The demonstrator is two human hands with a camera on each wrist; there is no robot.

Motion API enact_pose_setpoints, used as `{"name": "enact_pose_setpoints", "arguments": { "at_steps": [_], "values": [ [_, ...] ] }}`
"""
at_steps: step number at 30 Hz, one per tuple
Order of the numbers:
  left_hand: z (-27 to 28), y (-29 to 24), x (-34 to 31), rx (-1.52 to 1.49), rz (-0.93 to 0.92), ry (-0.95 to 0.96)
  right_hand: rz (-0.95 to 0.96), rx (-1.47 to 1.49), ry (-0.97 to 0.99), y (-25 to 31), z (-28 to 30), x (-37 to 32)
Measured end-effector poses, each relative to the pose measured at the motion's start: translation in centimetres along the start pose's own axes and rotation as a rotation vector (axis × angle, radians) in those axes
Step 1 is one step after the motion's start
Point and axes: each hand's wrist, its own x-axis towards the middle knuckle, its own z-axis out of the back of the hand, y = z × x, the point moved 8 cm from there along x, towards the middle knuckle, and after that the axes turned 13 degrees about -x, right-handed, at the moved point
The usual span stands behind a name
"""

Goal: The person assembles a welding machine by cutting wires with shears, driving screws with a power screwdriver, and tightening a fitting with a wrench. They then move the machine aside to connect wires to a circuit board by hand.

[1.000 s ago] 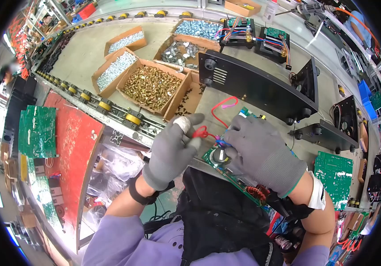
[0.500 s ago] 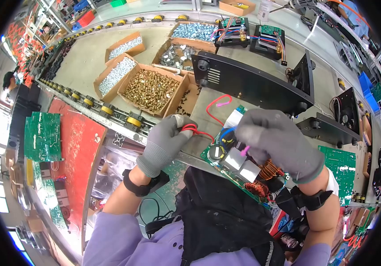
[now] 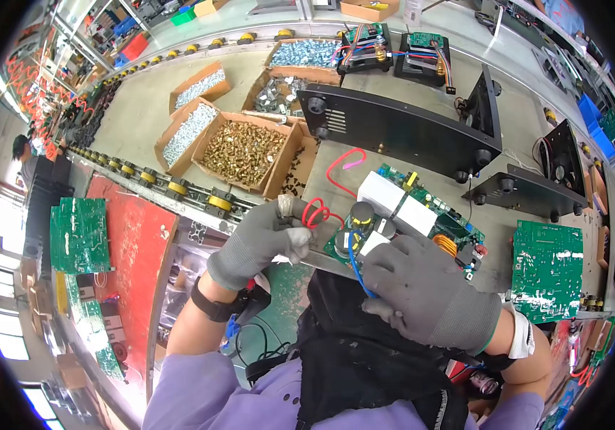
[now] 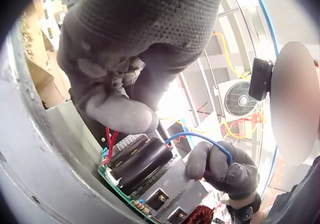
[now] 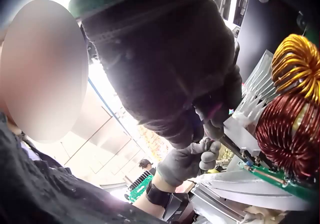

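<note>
The gloved left hand (image 3: 256, 242) has its fingers curled round a looped red wire (image 3: 314, 213) beside the front-left end of a green circuit board. In the left wrist view the red wire (image 4: 114, 137) runs down from that hand (image 4: 135, 44) towards the board. Over the board's near side, the gloved right hand (image 3: 433, 290) pinches a blue wire (image 3: 354, 264), which arches from the black capacitors (image 4: 145, 169) to its fingers in the left wrist view. White blocks (image 3: 415, 213) and an orange coil (image 3: 445, 245) stand on the board. The right hand (image 5: 165, 74) hides the blue wire's end.
Cardboard boxes of brass parts (image 3: 243, 152) and silvery parts (image 3: 189, 136) lie at the left. A black metal panel (image 3: 400, 132) stands behind the board. Another green board (image 3: 547, 269) lies at the right, and a roller rail (image 3: 177, 188) borders the left side.
The right hand has come forward off the board's middle, drawing the blue wire towards the near edge and uncovering the white blocks. The left hand still holds the red loops, its fingers now more curled.
</note>
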Motion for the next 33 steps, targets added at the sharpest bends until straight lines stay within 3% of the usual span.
{"name": "enact_pose_setpoints", "arguments": {
  "at_steps": [4,6,7,8,10,12,13,15,16,18,19,20,22,25,27,28,30,33],
  "values": [
    [-0.2,0.0,0.2,0.043,-0.063,-0.010,-0.010,0.030,-0.001,-0.1,0.0,0.0],
    [1.3,-1.5,-0.4,0.078,-0.159,-0.198,-0.020,0.017,0.022,-0.2,-0.1,-0.1],
    [2.6,-3.4,-1.1,0.124,-0.246,-0.287,-0.006,-0.007,0.039,-0.2,-0.2,-0.1],
    [3.0,-5.8,-2.2,0.008,-0.310,-0.248,0.005,-0.029,0.057,-0.2,-0.4,-0.2],
    [4.9,-11.2,-5.7,-0.114,-0.647,-0.223,-0.001,-0.027,0.089,-0.3,-0.2,0.1],
    [3.3,-15.4,-8.9,0.033,-0.871,-0.207,-0.001,-0.030,0.123,-0.5,-0.4,0.0],
    [2.6,-15.1,-9.1,0.047,-0.895,-0.272,0.018,0.116,0.018,-0.7,0.2,-0.2],
    [1.8,-14.6,-7.9,-0.003,-0.869,0.054,0.026,0.255,-0.090,-1.4,1.4,-0.8],
    [2.0,-14.2,-7.4,-0.008,-0.866,0.063,-0.056,0.402,-0.326,-2.9,3.9,-1.5],
    [4.9,-13.9,-7.9,-0.284,-1.062,-0.263,-0.275,0.496,-0.557,-5.8,7.1,-3.8],
    [5.1,-13.4,-7.6,-0.286,-1.055,-0.257,-0.407,0.447,-0.546,-7.0,7.8,-4.6],
    [6.1,-12.7,-7.7,-0.260,-1.062,-0.380,-0.455,0.350,-0.511,-7.7,8.0,-4.7],
    [6.2,-11.0,-7.3,-0.182,-0.998,-0.518,-0.417,0.235,-0.437,-8.5,7.4,-3.4],
    [3.2,-6.6,-4.7,-0.121,-0.777,-0.285,-0.379,-0.036,-0.323,-8.4,5.2,-0.5],
    [1.5,-3.4,-3.9,-0.128,-0.656,-0.187,-0.394,-0.199,0.155,-8.5,0.9,2.0],
    [0.9,-2.1,-3.8,-0.132,-0.584,-0.177,-0.400,-0.199,0.150,-8.2,1.0,3.0],
    [-0.1,0.0,-4.3,-0.120,-0.464,-0.237,-0.451,-0.166,0.352,-8.2,-0.4,3.8],
    [0.1,1.0,-5.6,-0.008,-0.478,-0.238,-0.398,-0.161,0.259,-8.7,-1.0,3.8]
  ]
}}
